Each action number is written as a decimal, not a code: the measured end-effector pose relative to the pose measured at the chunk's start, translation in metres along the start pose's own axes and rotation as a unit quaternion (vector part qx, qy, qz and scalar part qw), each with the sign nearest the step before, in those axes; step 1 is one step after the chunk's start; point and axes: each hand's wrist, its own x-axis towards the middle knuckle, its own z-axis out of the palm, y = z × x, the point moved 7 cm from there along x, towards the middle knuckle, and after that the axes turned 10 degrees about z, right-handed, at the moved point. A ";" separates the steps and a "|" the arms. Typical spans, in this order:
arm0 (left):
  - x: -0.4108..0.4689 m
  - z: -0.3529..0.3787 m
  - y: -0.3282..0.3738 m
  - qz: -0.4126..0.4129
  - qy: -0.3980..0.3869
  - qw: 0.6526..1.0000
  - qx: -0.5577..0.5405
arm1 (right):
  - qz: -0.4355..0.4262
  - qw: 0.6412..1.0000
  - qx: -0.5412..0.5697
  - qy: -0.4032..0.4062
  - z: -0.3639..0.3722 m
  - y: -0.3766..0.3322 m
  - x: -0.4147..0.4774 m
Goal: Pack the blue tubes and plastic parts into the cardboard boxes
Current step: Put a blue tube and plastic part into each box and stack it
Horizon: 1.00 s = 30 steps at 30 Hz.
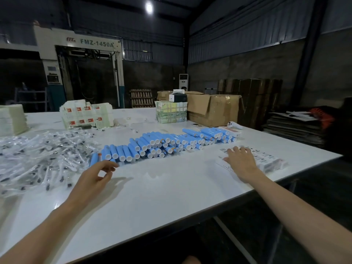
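Blue tubes lie in a row on the tabletop. Left hand, loosely curled and empty, hovers at the row's left end. Right hand, blurred, seemingly lies flat on small boxes right of the row.

A big dark hall with grey walls. One bright lamp shines up high. A tall machine stands behind.

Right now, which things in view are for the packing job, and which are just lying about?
For the job: blue tubes, plastic parts, small boxes.
Lying about: tissue box, white gadget, pallet.
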 end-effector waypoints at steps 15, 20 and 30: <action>-0.001 -0.001 -0.002 -0.004 -0.009 1.000 0.024 | -0.019 0.990 0.114 0.087 -0.029 -0.042 -0.004; -0.001 -0.001 -0.009 -0.023 -0.016 0.999 0.042 | -0.095 0.956 0.241 0.140 -0.091 -0.148 -0.024; -0.002 -0.022 0.003 -0.071 0.020 0.981 0.179 | -0.184 0.822 0.537 0.052 -0.178 -0.339 -0.093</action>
